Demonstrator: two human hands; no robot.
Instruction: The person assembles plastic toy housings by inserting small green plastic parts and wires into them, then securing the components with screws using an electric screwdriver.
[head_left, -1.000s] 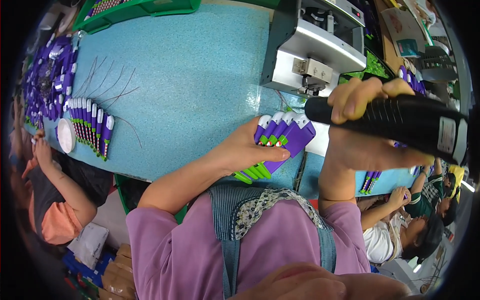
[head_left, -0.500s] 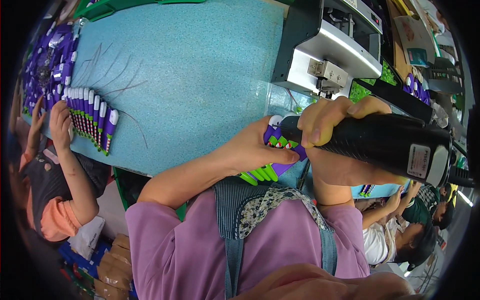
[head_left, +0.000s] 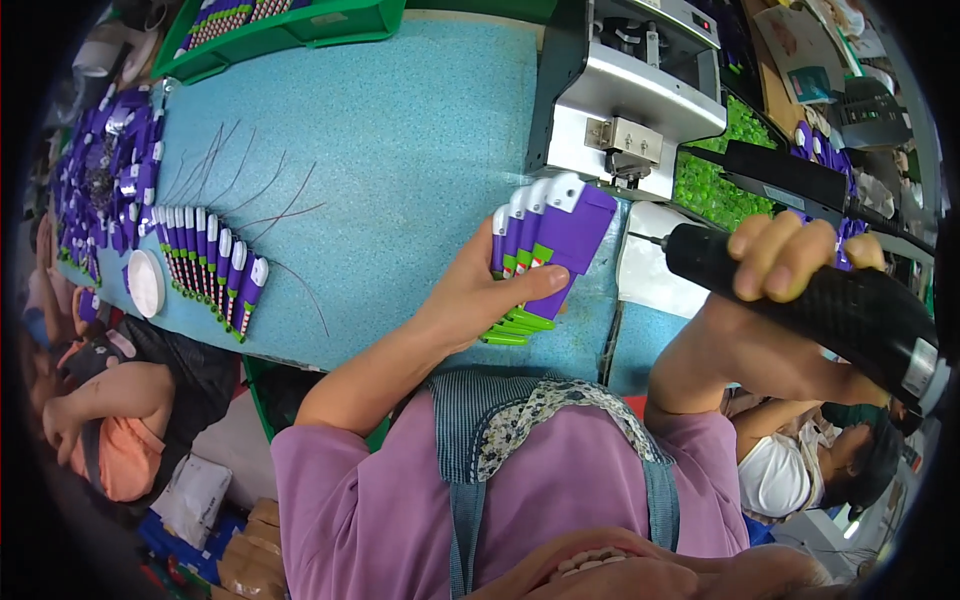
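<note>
My left hand (head_left: 480, 298) is closed around a fanned stack of purple plastic pieces (head_left: 583, 232) with white tops and green lower ends, its thumb pressed across the front one. A screw hole shows in the front white top. In my right hand (head_left: 765, 335) is a black electric screwdriver (head_left: 840, 308), gripped around its body. Its thin bit points left toward the stack, with a gap between them. Behind the stack stands a silver and black screw feeder (head_left: 632, 95).
A fanned row of similar pieces (head_left: 205, 250) with thin wires lies left on the blue table (head_left: 400, 130). Beyond are a purple heap (head_left: 105, 190) and a green tray (head_left: 345, 22). Green bits (head_left: 725, 170) lie right of the feeder. Other people sit at both sides.
The screwdriver has moved right and away from the stack. My left hand has shifted slightly left and turned the stack, so its white tops now show fanned out.
</note>
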